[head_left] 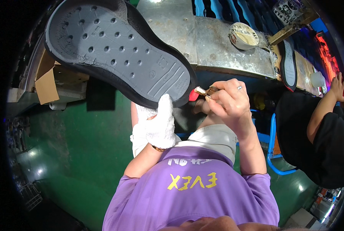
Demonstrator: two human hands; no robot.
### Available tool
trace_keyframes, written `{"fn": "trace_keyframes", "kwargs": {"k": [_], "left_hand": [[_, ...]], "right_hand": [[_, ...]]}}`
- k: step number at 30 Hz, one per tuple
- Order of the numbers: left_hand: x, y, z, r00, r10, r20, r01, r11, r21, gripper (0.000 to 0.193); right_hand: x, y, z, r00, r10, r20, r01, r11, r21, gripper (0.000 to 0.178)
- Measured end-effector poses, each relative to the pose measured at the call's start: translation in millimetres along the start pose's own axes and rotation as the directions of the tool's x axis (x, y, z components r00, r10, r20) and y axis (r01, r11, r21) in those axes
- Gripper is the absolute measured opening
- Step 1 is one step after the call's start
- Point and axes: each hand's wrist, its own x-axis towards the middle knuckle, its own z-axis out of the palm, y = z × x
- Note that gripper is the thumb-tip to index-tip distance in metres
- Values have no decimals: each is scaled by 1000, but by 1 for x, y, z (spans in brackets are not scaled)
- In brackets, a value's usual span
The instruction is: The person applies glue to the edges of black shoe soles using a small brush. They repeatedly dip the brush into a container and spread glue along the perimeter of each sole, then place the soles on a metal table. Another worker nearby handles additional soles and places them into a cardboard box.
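A large black shoe sole (186,61) with a grey, dimpled inner face (114,48) is tilted up in front of me. My left hand (161,127), in a white knit glove, grips its near edge with the thumb over the rim; the other fingers are mostly hidden. My bare right hand (230,103), with a ring on one finger, pinches a small brush (201,91) with a pale tip. The brush tip is close beside a red part (193,96) at the sole's toe end; I cannot tell whether they touch.
A bowl (244,36) of cream-coloured stuff stands on the metal-topped bench (218,57). Another sole (289,63) lies to its right. Blue and black strips line the back. A person in black (314,127) sits at right near a blue chair frame (272,142). An open cardboard box (47,87) is at left.
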Motion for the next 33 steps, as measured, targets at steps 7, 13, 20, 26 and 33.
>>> {"fn": "trace_keyframes", "kwargs": {"k": [7,13,20,26,33], "left_hand": [[-2,7,4,998,-64,-7,63,995,-83,40],[-3,1,-1,999,6,-41,-6,1000,16,44],[-9,16,5,973,-204,106,228,921,-315,48],[-6,6,2,991,-97,91,116,964,-240,47],[-12,18,10,998,-61,36,64,991,-114,44]], "right_hand": [[-9,-11,3,998,-32,48,30,998,48,18],[-18,-9,1,1000,26,8,-27,995,96,21],[-17,-1,2,996,56,-69,-58,998,-27,18],[-18,6,-4,997,0,-82,-8,995,-98,18],[-14,2,0,998,0,-57,-3,999,-44,19]]}}
